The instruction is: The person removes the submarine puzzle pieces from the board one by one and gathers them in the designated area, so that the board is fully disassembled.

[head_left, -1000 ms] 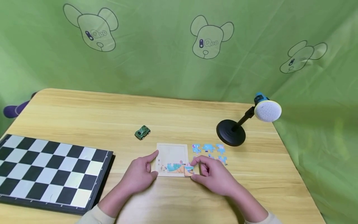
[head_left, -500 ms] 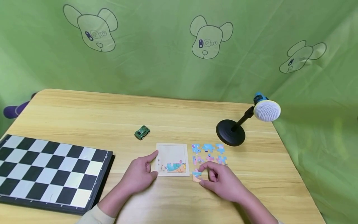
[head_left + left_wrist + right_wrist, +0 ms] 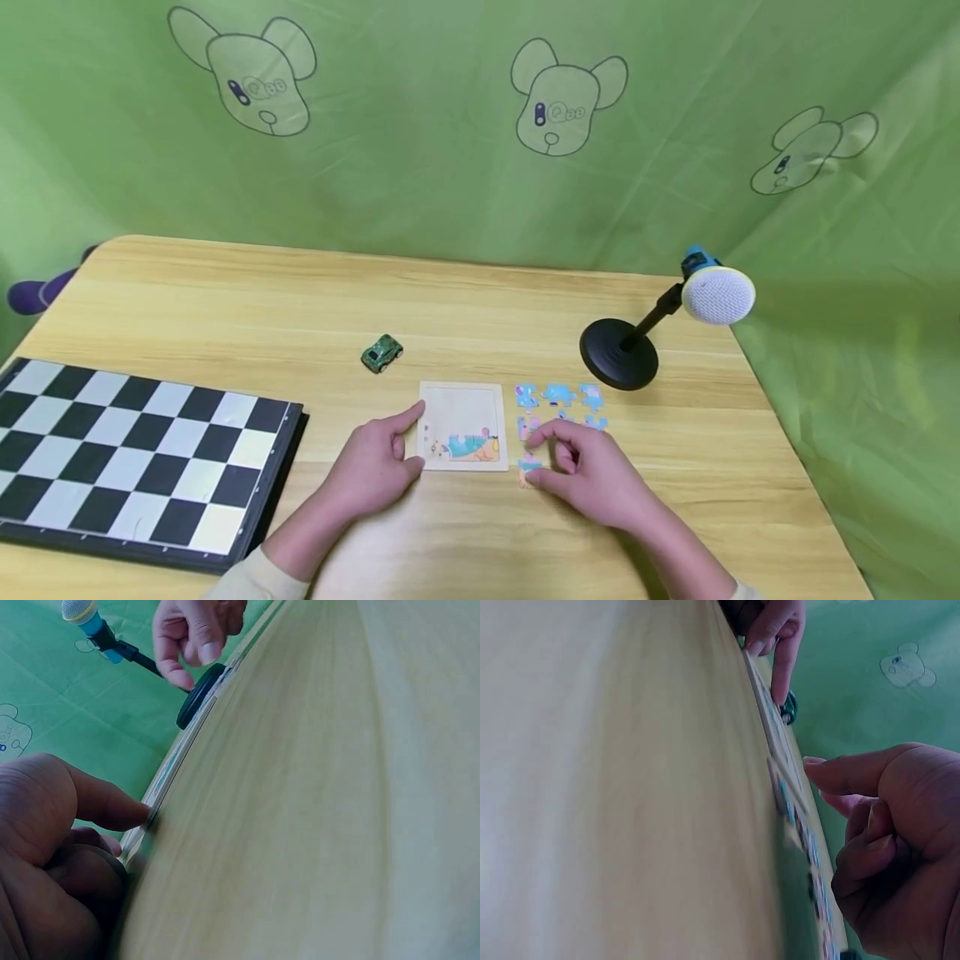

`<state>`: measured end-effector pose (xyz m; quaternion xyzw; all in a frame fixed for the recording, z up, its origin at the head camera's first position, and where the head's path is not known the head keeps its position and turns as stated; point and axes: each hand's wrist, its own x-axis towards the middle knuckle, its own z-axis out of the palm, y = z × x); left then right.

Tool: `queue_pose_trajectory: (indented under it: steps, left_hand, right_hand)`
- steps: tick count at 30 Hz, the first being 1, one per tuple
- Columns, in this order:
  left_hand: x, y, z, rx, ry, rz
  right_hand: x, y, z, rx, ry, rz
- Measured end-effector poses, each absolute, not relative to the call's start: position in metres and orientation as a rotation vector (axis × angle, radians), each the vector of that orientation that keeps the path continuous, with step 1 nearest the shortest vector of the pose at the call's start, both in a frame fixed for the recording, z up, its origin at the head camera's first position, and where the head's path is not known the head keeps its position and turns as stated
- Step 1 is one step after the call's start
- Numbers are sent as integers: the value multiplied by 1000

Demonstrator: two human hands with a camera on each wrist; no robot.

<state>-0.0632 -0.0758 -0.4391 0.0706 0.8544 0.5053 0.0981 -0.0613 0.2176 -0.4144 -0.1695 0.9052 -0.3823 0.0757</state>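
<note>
Looking down from the head view, the right hand (image 3: 592, 479) pinches 1 puzzle piece (image 3: 528, 472) just right of the puzzle tray (image 3: 462, 398); the left hand (image 3: 372, 467), fingers straight, steadies that tray's edge. Both wrist views show little more. The piece looks light, thin and stiff, best pinched by its edges.

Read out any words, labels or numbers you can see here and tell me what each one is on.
Green backdrop: each printed cartoon bear head has small letter-like marks on the face, too small to read.
Puzzle tray and loose puzzle pieces: pictures only, no readable text.
Toy car, chessboard, microphone: none visible.
</note>
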Motion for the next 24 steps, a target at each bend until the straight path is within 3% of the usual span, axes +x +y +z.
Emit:
queue_pose_trajectory:
  steps: [9, 24]
  left_hand:
    - [-64, -76, -440, 209, 2541, 1489]
    - [-65, -78, -440, 205, 2537, 1480]
  right_hand:
    - [-80, 185, -412, -626, 2588, -1159]
    - [-97, 151, -413, -603, 2479, -1025]
